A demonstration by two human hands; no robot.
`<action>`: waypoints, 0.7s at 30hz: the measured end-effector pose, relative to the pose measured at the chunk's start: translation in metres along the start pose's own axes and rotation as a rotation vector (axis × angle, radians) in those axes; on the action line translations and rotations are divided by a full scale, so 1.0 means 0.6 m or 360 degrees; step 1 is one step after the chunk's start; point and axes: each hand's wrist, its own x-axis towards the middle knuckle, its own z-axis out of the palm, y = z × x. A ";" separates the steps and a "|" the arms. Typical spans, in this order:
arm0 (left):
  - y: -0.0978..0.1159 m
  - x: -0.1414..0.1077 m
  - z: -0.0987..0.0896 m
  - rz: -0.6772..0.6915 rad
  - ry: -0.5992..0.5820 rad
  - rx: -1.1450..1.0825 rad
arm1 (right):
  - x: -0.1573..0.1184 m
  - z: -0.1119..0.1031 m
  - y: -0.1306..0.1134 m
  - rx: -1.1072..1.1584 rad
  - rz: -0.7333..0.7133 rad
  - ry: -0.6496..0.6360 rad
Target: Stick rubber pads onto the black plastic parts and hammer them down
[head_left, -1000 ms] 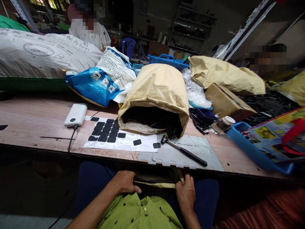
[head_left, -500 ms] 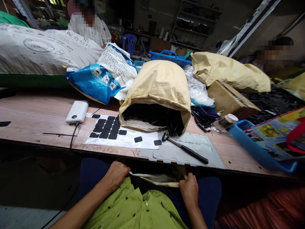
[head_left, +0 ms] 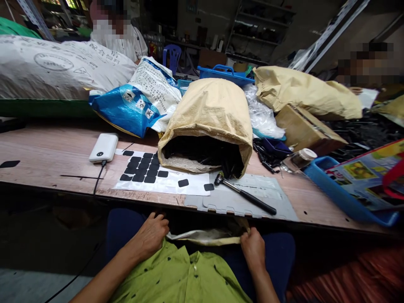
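Below the table edge, a bag with a pale rim lies open across my lap. My left hand is closed at the left end of that rim, and my right hand grips its right end. Most of the bag's inside is dark. On the table in front, a large tan sack lies on its side, its mouth facing me with black pieces inside. A hammer with a black handle rests on a grey sheet. Black rounded squares sit on a white sheet to the left.
A white power bank with a cable is at the left. Behind are a blue and white bag and a white sack. At the right stand a clear jar and a blue tray. Two people are beyond the table.
My left hand has shifted slightly left and its fingers have changed position on the rim. My right hand has moved slightly right and down. A pale item now shows near the person at the right.
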 end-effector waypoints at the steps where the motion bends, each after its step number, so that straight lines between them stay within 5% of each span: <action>1: -0.001 -0.001 -0.001 0.0008 -0.0015 0.0000 | 0.000 -0.003 0.001 0.0005 0.0018 -0.0014; 6: 0.000 -0.009 -0.003 -0.0065 0.0012 -0.0067 | -0.003 -0.014 -0.002 -0.0044 0.0061 -0.0088; 10: 0.016 -0.016 0.013 -0.0248 0.0267 -0.0336 | -0.010 -0.015 -0.007 -0.0102 0.0002 -0.0022; 15: 0.025 -0.011 0.055 -0.1049 0.0973 -0.1073 | -0.011 -0.022 -0.007 -0.0079 0.0012 -0.0079; 18: 0.005 0.014 0.065 -0.1598 0.1010 -0.1474 | -0.008 -0.027 -0.007 -0.0036 0.0051 -0.0114; 21: -0.023 0.053 0.061 -0.1773 0.1031 -0.1795 | -0.006 -0.030 -0.009 0.0007 0.0093 -0.0137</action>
